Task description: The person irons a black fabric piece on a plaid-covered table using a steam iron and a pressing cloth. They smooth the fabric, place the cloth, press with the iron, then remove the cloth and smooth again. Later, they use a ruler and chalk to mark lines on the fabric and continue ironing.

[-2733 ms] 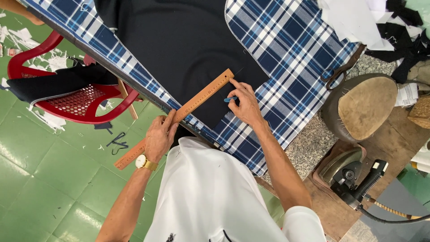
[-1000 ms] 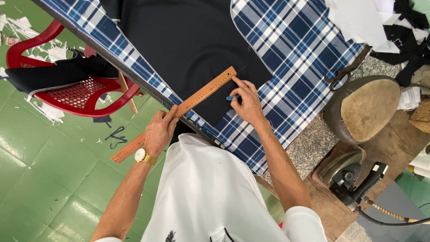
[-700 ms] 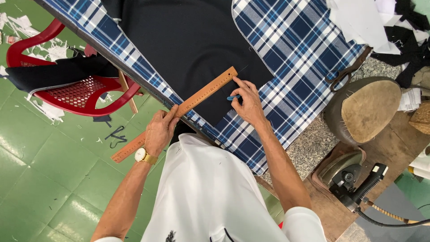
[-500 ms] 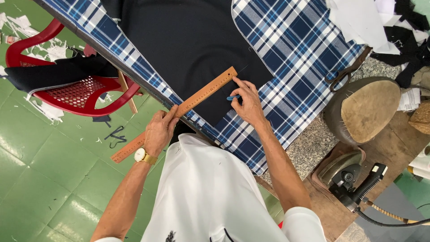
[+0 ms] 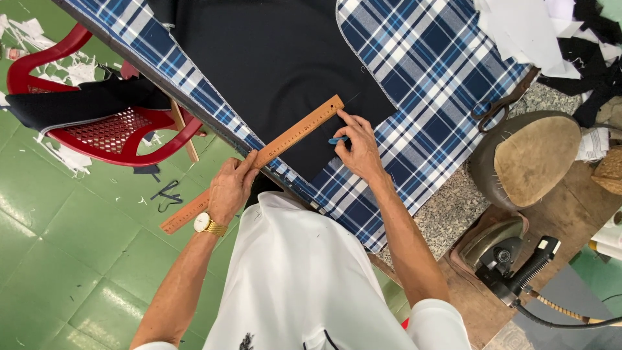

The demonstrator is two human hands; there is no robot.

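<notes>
— So where does the long wooden ruler point(image 5: 259, 157) lie?

— Slantwise across the near edge of the bench point(image 5: 447, 201), which is covered in blue, white and black plaid cloth point(image 5: 421, 71). Its upper end rests on the flat piece of black fabric point(image 5: 272, 65) spread over the plaid, and its lower end sticks out past the bench edge over the green tiled floor point(image 5: 65, 259).

— And the hands?

— The left hand point(image 5: 232, 188), with a gold wristwatch point(image 5: 207, 224) on its wrist, presses down on the ruler's lower half, right at the bench edge, fingers curled over the wood. The right hand point(image 5: 357, 150) sits just beside the ruler's upper end, on the near side of it, index fingertip reaching toward the ruler's tip. It pinches a small blue piece of chalk point(image 5: 337, 140) against the black fabric, close under the ruler's edge.

— So the hands are apart?

— Yes, one toward each end, with the middle stretch of ruler bare between them.

— What's around?

— A red plastic chair point(image 5: 123, 139) with dark cloth point(image 5: 78, 104) draped on it stands to the left, beyond the bench edge. On the right are a rounded brown padded block point(image 5: 531, 159) and a steam iron point(image 5: 512, 259) with a hose.
</notes>
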